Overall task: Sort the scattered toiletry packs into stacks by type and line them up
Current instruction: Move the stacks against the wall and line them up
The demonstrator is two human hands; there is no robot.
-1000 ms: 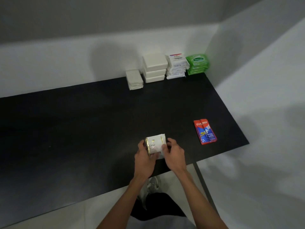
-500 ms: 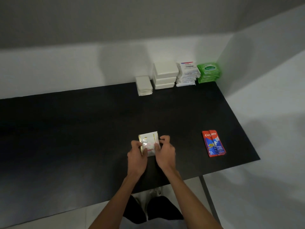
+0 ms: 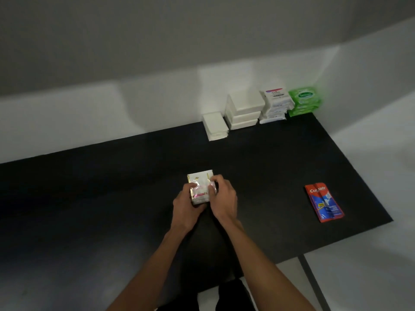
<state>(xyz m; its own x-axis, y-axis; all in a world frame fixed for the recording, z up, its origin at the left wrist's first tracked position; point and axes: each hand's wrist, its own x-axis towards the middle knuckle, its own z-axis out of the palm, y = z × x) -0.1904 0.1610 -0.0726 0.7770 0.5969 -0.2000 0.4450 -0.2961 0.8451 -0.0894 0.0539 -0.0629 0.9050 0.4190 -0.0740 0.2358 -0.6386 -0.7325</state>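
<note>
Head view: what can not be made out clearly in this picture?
All in the head view.
Soap packs: their number, since the left hand and right hand gripping them cover the sides.
Green packs: label blurred and too small.
Low white pile: pack count too small to tell.
Toothpaste sachets: fine print unreadable, overlap hides their number.
Table: left end cut off by the frame edge.

Four stacks (image 3: 260,108) line the table's (image 3: 112,187) back edge; toothpaste sachets (image 3: 323,202) lie front right
</note>
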